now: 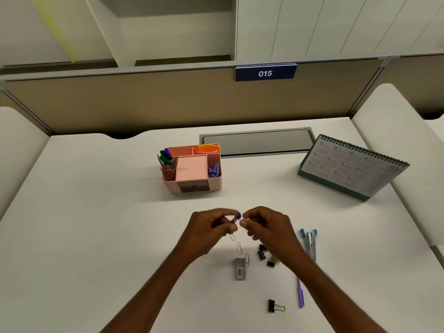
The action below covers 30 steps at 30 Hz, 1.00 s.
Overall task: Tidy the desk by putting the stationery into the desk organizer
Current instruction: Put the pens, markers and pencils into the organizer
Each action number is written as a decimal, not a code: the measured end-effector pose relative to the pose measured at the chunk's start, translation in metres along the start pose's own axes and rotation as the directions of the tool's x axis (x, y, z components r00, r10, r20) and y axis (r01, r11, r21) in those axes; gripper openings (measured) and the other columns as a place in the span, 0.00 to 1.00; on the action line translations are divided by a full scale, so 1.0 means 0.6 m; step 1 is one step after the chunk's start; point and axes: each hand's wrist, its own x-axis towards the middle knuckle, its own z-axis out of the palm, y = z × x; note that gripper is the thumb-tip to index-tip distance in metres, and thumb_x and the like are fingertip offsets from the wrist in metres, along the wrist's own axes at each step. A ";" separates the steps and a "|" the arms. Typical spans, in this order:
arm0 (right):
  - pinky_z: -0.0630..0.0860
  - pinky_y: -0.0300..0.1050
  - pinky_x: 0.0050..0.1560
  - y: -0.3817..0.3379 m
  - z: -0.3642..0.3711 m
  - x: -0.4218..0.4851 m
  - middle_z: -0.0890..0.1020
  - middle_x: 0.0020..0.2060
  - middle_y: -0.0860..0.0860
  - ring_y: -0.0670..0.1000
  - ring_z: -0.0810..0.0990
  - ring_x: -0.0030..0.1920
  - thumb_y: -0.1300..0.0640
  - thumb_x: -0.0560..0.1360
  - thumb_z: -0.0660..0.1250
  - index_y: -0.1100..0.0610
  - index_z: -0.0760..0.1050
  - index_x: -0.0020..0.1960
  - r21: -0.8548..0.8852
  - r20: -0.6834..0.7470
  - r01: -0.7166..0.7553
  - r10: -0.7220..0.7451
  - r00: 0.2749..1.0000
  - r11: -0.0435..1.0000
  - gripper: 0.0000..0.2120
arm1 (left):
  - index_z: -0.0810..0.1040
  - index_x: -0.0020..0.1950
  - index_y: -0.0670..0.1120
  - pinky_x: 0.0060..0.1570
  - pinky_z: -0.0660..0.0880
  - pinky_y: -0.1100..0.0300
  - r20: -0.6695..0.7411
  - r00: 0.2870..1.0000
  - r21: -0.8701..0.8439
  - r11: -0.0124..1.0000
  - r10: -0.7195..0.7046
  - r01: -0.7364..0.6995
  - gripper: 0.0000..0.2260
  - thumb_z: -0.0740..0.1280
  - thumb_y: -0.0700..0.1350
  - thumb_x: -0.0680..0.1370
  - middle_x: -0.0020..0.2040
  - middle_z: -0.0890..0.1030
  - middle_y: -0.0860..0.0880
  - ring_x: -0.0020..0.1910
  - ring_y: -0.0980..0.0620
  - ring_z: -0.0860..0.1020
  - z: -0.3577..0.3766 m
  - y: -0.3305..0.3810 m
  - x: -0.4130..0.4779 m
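Purple item [236,217] in left hand [211,227]

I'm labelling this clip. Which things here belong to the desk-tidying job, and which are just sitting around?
Job: organizer, small purple thing in the left hand, paper clips, binder clips, small grey box, stapler, purple pen.
Just there: calendar, 015 sign, cable hatch.

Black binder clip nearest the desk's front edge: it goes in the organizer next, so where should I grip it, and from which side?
Probably from above, pinching the binder clip across its black body: it lies flat on the desk, wire handles pointing right, with open space around it.
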 end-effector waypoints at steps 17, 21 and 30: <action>0.72 0.43 0.42 0.225 -0.086 -0.209 0.71 0.45 0.44 0.47 0.76 0.45 0.38 0.76 0.67 0.45 0.64 0.50 -0.690 -0.180 -0.373 0.353 0.918 0.620 0.16 | 0.86 0.52 0.49 0.51 0.84 0.54 -0.704 0.707 -0.032 0.993 0.061 -0.116 0.10 0.78 0.51 0.74 0.44 0.87 0.54 0.45 0.54 0.86 -0.134 0.079 0.198; 0.71 0.43 0.43 0.223 -0.079 -0.220 0.72 0.42 0.44 0.48 0.73 0.42 0.39 0.78 0.65 0.46 0.65 0.47 -0.652 -0.236 -0.448 0.398 0.886 0.611 0.14 | 0.85 0.54 0.46 0.44 0.78 0.68 -0.698 0.709 0.100 0.994 0.102 -0.045 0.11 0.78 0.49 0.75 0.46 0.87 0.51 0.45 0.53 0.85 -0.126 0.072 0.236; 0.71 0.43 0.44 0.221 -0.062 -0.217 0.75 0.45 0.45 0.49 0.72 0.42 0.39 0.81 0.59 0.47 0.65 0.49 -0.690 -0.244 -0.454 0.410 0.879 0.564 0.12 | 0.84 0.55 0.43 0.45 0.75 0.60 -0.636 0.768 0.259 0.958 0.075 0.121 0.12 0.77 0.48 0.77 0.49 0.87 0.45 0.45 0.50 0.82 -0.098 0.012 0.288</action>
